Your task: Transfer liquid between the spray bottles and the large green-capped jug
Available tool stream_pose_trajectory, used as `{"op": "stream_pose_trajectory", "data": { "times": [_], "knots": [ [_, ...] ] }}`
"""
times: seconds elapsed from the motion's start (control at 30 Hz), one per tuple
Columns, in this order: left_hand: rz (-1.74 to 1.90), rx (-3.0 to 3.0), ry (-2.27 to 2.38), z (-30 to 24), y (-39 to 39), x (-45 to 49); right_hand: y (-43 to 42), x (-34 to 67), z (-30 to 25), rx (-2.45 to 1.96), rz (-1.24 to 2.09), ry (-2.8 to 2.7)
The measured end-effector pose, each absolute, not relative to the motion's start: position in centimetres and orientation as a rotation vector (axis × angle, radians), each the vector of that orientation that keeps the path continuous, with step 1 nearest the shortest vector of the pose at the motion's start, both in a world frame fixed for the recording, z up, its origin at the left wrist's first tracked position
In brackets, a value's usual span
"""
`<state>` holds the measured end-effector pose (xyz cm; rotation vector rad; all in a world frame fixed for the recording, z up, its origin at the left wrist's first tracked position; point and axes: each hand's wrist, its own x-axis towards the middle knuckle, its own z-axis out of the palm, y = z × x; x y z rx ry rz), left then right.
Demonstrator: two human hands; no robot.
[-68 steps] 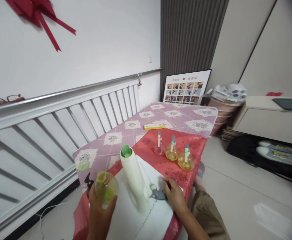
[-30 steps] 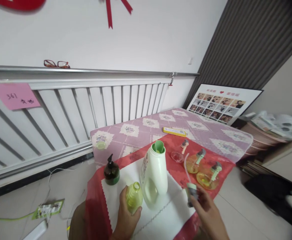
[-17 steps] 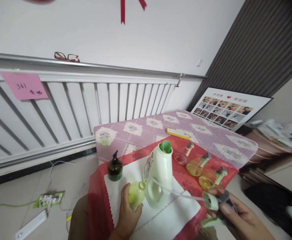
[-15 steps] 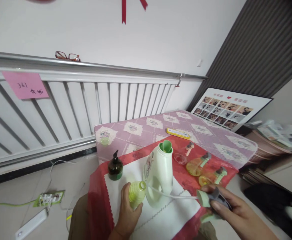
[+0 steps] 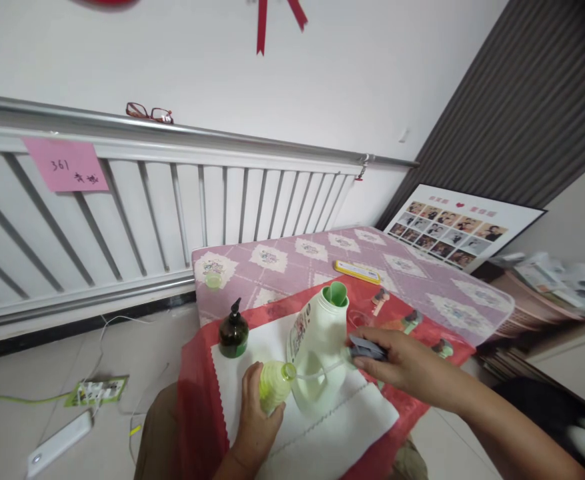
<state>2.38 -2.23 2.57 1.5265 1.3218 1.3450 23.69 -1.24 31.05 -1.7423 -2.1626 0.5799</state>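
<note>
My left hand [image 5: 255, 417] is wrapped round a yellow-green ribbed bottle [image 5: 273, 387], tilted to the right with its mouth uncapped. My right hand [image 5: 412, 365] grips a grey trigger sprayer head [image 5: 368, 347]. From it a thin clear tube [image 5: 322, 371] runs left, its far end close to the bottle's mouth; I cannot tell whether it is inside. Just behind stands a large pale green jug [image 5: 325, 327] with a green spout and no cap. A dark pump bottle [image 5: 233, 335] is left of the jug, on the white cloth [image 5: 317, 447].
Spray bottles lie on the red cloth [image 5: 392, 440], partly hidden by my right hand; one nozzle [image 5: 442, 347] shows. Behind are a yellow case [image 5: 357, 271] and a small green cap [image 5: 213, 281] on the patterned tablecloth [image 5: 402, 261]. A white radiator [image 5: 227, 207] runs along the wall.
My right hand has moved left and up with the sprayer head, bringing it in front of the jug, nearer the bottle. My left hand keeps its hold on the bottle.
</note>
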Motion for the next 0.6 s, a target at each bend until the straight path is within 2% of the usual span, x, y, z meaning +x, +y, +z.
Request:
{"op": "stream_pose_trajectory", "data": {
  "times": [0.1,0.4,0.6],
  "knots": [
    [1.337,1.538,1.317,2.8,-2.3,2.4,-0.3,21.8,31.0,-1.677,0.68,-2.373],
    [1.344,1.562,1.293,3.2,-2.3,2.4,1.7,17.0,29.2,-1.622,0.499,-2.689],
    [1.332,1.546,1.246,2.9,-2.4,2.2,2.0,15.1,28.4,-1.617,0.527,-2.775]
  ]
}}
